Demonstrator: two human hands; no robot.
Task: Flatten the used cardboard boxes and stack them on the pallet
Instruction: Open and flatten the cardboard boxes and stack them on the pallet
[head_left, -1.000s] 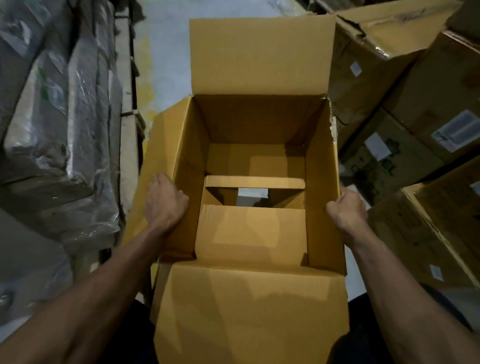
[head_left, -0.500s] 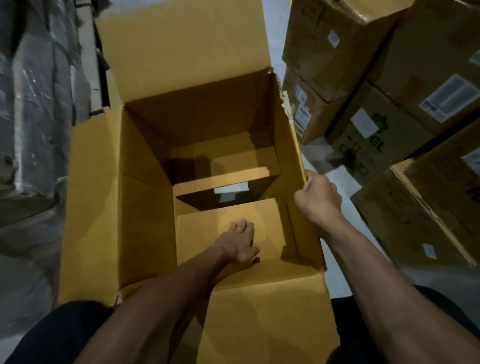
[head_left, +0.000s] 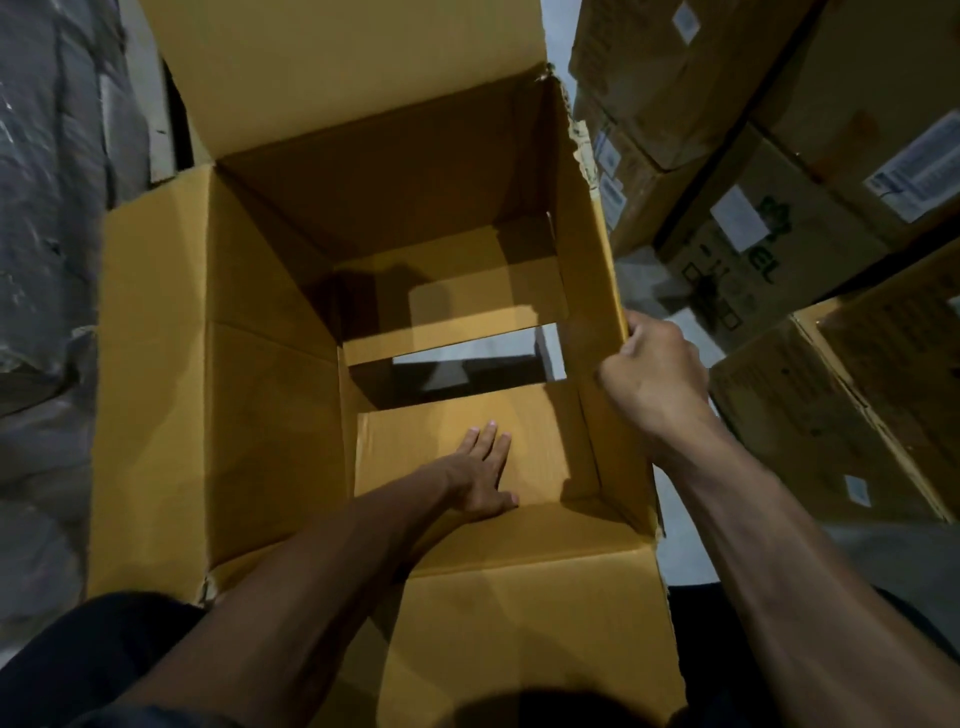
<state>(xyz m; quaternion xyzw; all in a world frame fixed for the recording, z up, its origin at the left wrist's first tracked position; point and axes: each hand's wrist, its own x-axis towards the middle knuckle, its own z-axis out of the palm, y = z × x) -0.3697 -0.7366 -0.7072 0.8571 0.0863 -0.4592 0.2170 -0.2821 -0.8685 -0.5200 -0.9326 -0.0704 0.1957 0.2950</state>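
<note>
Inside, left hand (head_left: 480, 475) presses flap (head_left: 467, 447); right hand (head_left: 652, 371) grips box (head_left: 156, 389) edge.

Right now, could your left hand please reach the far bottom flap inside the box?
Probably yes: the left hand already lies flat on the near flap, and only an open gap separates it from the far flap.

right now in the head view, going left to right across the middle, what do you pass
grey plastic-wrapped stack → open yellow-brown cardboard box's left flap → left hand pressing flat on the box's near bottom flap → right hand gripping the box's right wall → stacked labelled brown cartons
</note>
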